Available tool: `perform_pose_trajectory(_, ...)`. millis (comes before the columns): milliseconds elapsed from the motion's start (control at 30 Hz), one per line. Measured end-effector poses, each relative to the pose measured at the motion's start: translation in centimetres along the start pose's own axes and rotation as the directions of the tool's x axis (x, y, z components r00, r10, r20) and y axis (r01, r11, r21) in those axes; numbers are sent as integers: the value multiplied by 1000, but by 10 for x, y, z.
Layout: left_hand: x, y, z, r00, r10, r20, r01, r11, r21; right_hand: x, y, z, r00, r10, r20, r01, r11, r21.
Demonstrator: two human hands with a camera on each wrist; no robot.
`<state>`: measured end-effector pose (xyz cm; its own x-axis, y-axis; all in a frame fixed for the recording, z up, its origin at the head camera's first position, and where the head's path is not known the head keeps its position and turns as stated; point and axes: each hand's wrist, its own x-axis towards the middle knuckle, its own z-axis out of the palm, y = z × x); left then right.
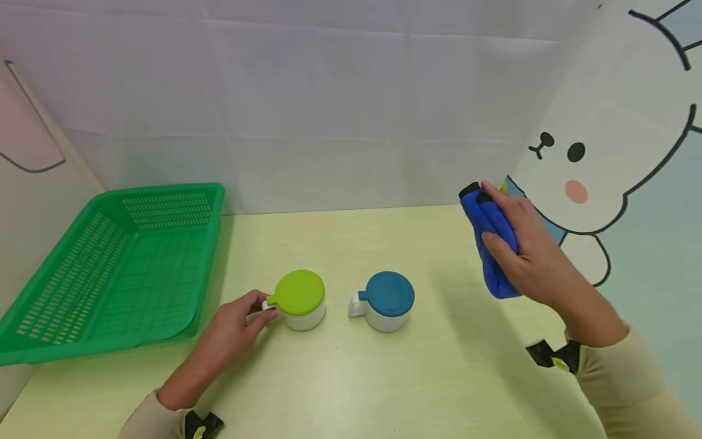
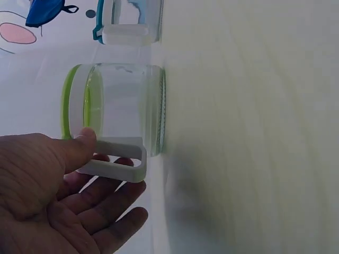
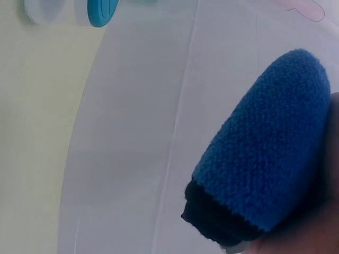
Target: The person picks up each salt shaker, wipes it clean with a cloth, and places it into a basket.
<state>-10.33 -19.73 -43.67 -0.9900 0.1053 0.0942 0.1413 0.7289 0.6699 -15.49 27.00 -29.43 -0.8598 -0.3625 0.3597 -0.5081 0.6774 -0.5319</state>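
My left hand (image 1: 233, 332) pinches the white handle (image 2: 119, 172) of a clear jar with a lime-green lid (image 1: 300, 292). In the left wrist view the thumb lies on the handle's upper part and fingers pass behind it; the jar (image 2: 122, 106) stands upright on the table. To its right stands a matching jar with a blue lid (image 1: 390, 294), its handle pointing left. Raised above the table at the right, my right hand (image 1: 532, 256) grips a folded blue cloth (image 1: 490, 238) with black edging. The cloth (image 3: 270, 143) fills much of the right wrist view.
A green plastic basket (image 1: 211, 256) with slotted walls stands at the left of the pale wooden table (image 1: 329, 390). Behind the table hangs a white sheet (image 1: 329, 110), and a cartoon-printed one (image 1: 647, 201) covers the right side.
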Motion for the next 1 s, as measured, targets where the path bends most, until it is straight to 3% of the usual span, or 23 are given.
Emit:
perform_pose_trajectory(333, -2, 5, -1, 997, -56, -53, 53, 997, -60, 2, -3, 9, 999, -43, -12, 42, 999, -6)
perform_pose_trajectory(500, -5, 15, -8, 997, -70, -44, 65, 992, -110, 3, -8, 15, 999, -47, 0, 47, 999, 8)
perform_pose_trajectory(633, -5, 32, -16, 999, -16, -51, 6, 983, -182, 3, -19, 22, 999, -18, 27, 14, 994, 112)
perform_pose_trajectory(767, -1, 57, -26, 993, 92, -73, -106, 969, -222, 5, -35, 30, 997, 13, 78, -35, 958, 283)
perform_pose_trajectory(867, 3, 79, -31, 988, 145, -62, -156, 956, -248, 9, -48, 41, 994, -6, 105, -36, 919, 392)
perform_pose_trajectory(1000, 8, 106, -29, 981, 184, -53, -192, 929, -317, 17, -68, 63, 998, -39, 54, 6, 857, 515)
